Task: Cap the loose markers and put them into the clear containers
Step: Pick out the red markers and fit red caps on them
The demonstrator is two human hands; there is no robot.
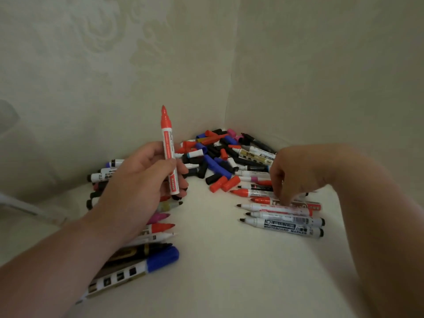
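Gripping the red marker (168, 152) tip-up in my left hand (140, 180), I judged a red cap (230, 183) should go on straight. Whether my right hand (296, 171), down among the loose markers (282, 222), held anything, I could not tell.

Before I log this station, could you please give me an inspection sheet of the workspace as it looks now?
Surface: pale cream cloth.
Job's things: red marker, uncapped, tip up; markers, mostly uncapped, in a left row and a right row; loose caps heaped at the back.
Clutter: nothing seen.
Grippers: left hand grips the red marker; right hand reaches down onto the right row, grip unclear.
Cables: nothing seen.
Surroundings: pale patterned backdrop; faint clear shape at the left edge, possibly a container.
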